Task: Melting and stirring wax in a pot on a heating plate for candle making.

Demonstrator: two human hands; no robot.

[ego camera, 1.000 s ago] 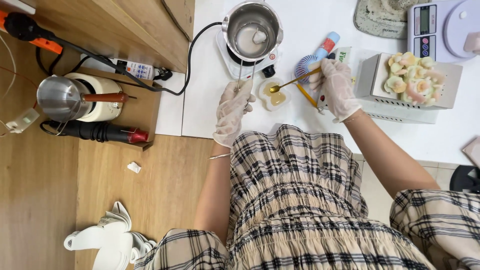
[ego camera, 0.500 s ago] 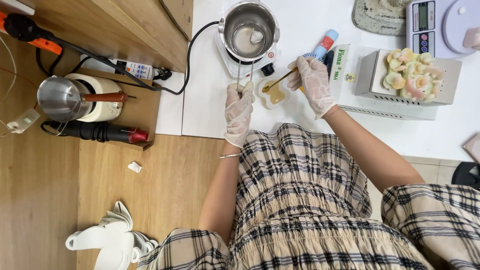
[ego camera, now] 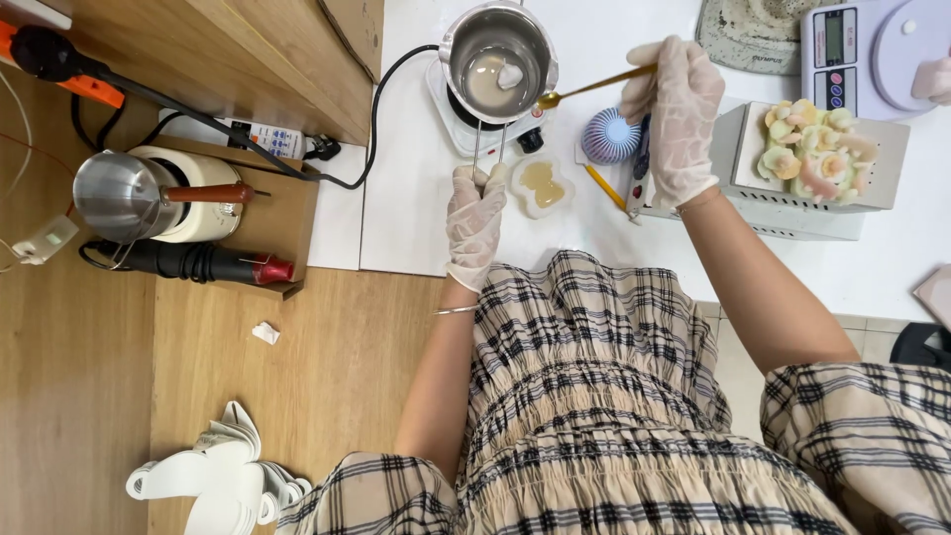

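My left hand (ego camera: pixel 475 218), in a thin clear glove, grips the wire handle of a steel melting pot (ego camera: pixel 495 61) that sits on a small white hot plate (ego camera: pixel 446 109). The pot holds pale liquid with a white lump in it. My right hand (ego camera: pixel 674 114), also gloved, holds a gold spoon (ego camera: pixel 589 89) whose bowl rests at the pot's right rim. Just below the pot lies a small white mould (ego camera: pixel 540 183) filled with amber liquid.
A white box (ego camera: pixel 872 203) of pastel flower shapes stands at the right, a digital scale (ego camera: pixel 872 50) behind it. A striped blue ball (ego camera: pixel 607 136) and yellow pencil (ego camera: pixel 602 185) lie near the mould. A steel jug (ego camera: pixel 129 193) and black tool (ego camera: pixel 193 263) sit on the wooden shelf left.
My right hand has lifted the spoon from the mould up to the pot's rim. My left hand has moved from beside the mould onto the pot's handle.
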